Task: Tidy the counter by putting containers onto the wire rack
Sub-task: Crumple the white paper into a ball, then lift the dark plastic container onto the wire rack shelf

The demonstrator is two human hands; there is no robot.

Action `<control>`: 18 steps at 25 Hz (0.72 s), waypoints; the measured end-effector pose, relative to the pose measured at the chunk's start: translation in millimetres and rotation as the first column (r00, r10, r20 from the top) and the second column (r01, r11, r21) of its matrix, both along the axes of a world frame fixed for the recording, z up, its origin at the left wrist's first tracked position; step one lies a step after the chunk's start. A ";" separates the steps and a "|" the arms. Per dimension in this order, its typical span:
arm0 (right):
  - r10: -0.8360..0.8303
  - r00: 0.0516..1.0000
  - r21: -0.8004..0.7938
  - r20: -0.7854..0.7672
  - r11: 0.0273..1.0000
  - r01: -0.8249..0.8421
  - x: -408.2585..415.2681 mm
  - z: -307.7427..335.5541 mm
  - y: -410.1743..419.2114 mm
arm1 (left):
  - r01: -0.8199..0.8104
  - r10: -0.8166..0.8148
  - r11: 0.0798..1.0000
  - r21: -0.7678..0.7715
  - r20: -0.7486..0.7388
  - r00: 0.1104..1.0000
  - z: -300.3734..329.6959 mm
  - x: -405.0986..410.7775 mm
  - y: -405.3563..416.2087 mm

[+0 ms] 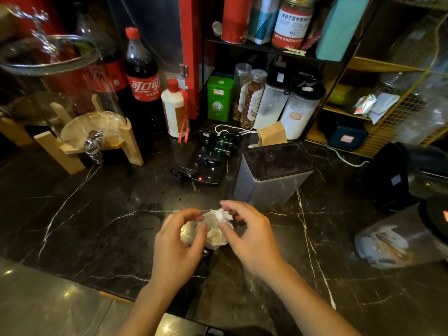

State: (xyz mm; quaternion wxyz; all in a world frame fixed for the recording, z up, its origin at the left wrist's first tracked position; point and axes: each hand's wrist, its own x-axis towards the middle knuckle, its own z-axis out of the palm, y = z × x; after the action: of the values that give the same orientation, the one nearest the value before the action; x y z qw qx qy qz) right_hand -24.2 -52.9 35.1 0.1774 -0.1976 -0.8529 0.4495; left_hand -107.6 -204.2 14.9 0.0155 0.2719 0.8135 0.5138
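- The left hand (178,241) curls around the near left side of a small clear bag (211,230) of pale, lumpy pieces, thumb and fingers closed on it so it does not slide.
- The right hand (244,229) pinches the bunched white top of the same bag between thumb and forefinger, seemingly gathering or twisting it shut, so the contents stay in when it is lifted.
- The bag rests low on the dark marble counter (97,226), close to the person's body, between both hands.
- Just behind the hands stands a large clear bin with a dark lid (274,174), upright on the counter, likely one of the containers meant for the rack.
- A small brown paper pouch (271,134) stands behind the bin, touching or nearly touching it; which one cannot be told.
- Left of the bin sits a black charging dock (208,161) with small green and red lights.
- At the far right, a yellow wire rack (388,132) stands on the counter, its shelves holding packets and a dark box.
- Beside it, a black shelf unit (266,50) holds jars and tins.
- A clear jar with a black lid (397,238) lies tipped on its side at the right edge of the counter.
- Far left, cola bottles (143,76) and a glass drink dispenser (72,93) line the back.
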 end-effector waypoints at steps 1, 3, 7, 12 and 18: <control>0.018 1.000 -0.007 0.020 1.000 -0.018 -0.8 -0.6 -1.2 | -0.005 0.005 1.000 0.001 0.011 1.000 0.0 0.2 -1.5; 0.041 0.997 -0.021 0.061 0.999 -0.040 -1.5 -1.0 -3.5 | -0.010 0.010 1.000 0.005 0.039 0.999 -1.5 0.3 -4.8; 0.025 0.996 -0.036 0.083 0.999 -0.023 0.5 -0.3 -6.4 | -0.026 0.026 1.000 -0.002 0.046 0.999 -0.2 -0.6 -9.5; -0.040 0.998 0.021 0.053 0.999 0.039 13.3 5.6 8.0 | 0.003 -0.004 1.000 0.015 0.048 0.999 10.9 -0.9 2.3; -0.228 0.973 0.011 -0.023 0.973 0.228 46.8 23.6 50.0 | 0.097 -0.097 0.995 0.024 -0.009 0.995 28.0 -0.5 39.0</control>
State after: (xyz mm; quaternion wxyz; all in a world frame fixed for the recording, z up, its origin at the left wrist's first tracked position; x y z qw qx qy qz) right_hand 22.6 -2.9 58.7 0.2386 -0.2882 -0.8256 0.4225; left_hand -108.0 -165.1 42.9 0.0341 0.3133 0.7931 0.5211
